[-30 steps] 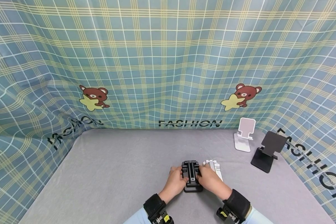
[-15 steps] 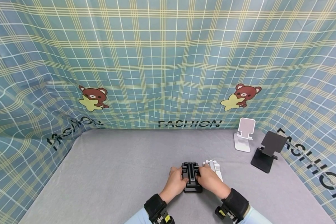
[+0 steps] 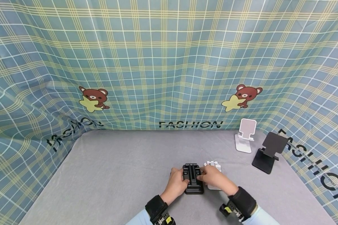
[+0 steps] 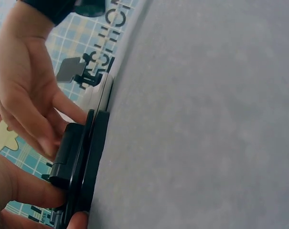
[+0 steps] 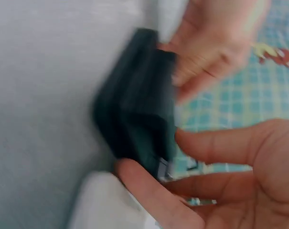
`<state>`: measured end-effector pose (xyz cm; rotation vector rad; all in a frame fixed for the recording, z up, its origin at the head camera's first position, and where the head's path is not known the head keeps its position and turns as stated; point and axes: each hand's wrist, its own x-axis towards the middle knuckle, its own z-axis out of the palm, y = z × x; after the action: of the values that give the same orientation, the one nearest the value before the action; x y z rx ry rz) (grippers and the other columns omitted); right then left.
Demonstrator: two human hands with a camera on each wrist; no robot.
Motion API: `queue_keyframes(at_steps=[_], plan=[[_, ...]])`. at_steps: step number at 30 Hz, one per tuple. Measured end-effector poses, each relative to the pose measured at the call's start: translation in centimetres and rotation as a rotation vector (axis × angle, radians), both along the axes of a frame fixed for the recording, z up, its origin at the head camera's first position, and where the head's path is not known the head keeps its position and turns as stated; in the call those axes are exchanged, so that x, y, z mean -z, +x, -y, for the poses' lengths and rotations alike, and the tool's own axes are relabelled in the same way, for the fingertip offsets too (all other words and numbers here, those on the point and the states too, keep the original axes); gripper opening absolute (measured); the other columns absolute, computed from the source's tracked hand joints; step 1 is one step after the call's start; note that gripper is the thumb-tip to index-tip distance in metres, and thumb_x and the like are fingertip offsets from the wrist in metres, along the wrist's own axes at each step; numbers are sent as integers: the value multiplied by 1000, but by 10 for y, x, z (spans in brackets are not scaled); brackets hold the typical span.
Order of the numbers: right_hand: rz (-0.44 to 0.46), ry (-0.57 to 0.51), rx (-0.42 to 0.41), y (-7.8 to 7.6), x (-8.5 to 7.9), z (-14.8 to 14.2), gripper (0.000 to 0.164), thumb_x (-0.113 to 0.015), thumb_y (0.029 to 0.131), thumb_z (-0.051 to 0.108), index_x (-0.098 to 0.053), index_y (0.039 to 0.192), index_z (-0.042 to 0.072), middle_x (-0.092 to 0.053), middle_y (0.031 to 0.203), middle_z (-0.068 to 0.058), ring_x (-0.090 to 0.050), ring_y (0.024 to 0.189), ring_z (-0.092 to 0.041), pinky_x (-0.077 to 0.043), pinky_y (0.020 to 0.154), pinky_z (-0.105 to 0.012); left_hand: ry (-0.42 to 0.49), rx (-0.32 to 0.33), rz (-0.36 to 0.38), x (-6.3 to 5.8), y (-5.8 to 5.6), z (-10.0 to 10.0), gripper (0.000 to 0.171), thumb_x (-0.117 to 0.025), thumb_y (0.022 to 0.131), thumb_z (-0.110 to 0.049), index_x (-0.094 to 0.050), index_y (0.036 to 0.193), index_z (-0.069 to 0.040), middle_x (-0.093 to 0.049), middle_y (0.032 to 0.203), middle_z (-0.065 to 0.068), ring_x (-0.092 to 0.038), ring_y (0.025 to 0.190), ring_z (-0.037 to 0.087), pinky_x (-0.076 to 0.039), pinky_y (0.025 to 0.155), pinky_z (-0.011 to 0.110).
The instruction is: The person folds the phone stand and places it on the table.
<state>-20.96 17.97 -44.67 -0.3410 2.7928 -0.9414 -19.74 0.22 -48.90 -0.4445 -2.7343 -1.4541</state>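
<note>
One folded black phone stand (image 3: 192,178), apparently being aligned, likely needs bracing next: left hand (image 3: 176,182) pinches, right hand (image 3: 215,178) unclear in grip.

The right hand (image 3: 214,177) has shifted outward to the right, baring the near end of the white stand (image 3: 214,188) and covering more of its right edge. The black stand (image 3: 192,178) sits slightly nearer the person.

The folded black rectangular plastic stand (image 3: 193,190) looks smooth, faintly glossy; the flat grey cloth table cover (image 3: 115,175) and blue-green checked cloth hanging (image 3: 169,68) look matt.
</note>
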Motion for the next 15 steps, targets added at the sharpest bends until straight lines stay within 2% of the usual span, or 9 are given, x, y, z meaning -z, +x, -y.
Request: queue_keyframes(at_steps=[3,4,7,9,11,15], plan=[[95,-136,-88,-4,-17,-22,37,-62,84,7,-57,111,-17,-64,77,-11,-61,65,-21,-54,57,-32,5,4,-6,0,0,1,48,-66,81,0,-51,121,22,-43,86,10,-38,77,15,-37,65,25],[105,-152,-118,-6,-24,-31,41,-61,86,9,-54,115,-19,-65,82,-13,-63,69,-23,-56,60,-34,5,5,-7,0,0,1,48,-66,81,0,-50,121,22,-43,85,10,-38,77,15,-37,65,25],[130,-144,-116,-10,-47,-59,46,-59,89,13,-50,121,-19,-65,94,-20,-63,83,-31,-57,68,-40,4,5,0,0,0,1,50,-65,81,1,-48,122,24,-42,85,10,-37,76,15,-36,63,24],[89,-96,-93,-14,-61,-80,46,-59,90,17,-51,122,-16,-65,102,-24,-63,89,-33,-57,71,-41,2,0,3,0,0,1,51,-66,81,1,-47,122,24,-43,86,10,-37,76,15,-36,62,24],[9,-43,-46,-19,-73,-103,47,-59,91,20,-53,123,-14,-63,108,-27,-63,94,-36,-55,75,-43,-1,-6,5,0,-1,1,51,-66,81,1,-47,122,24,-43,86,10,-37,76,15,-36,62,23],[-245,70,148,-30,-81,-155,52,-61,91,26,-51,128,-10,-55,121,-33,-54,106,-45,-46,84,-54,6,-10,9,1,-1,1,52,-66,81,0,-47,123,24,-42,87,10,-37,75,14,-36,62,24]])
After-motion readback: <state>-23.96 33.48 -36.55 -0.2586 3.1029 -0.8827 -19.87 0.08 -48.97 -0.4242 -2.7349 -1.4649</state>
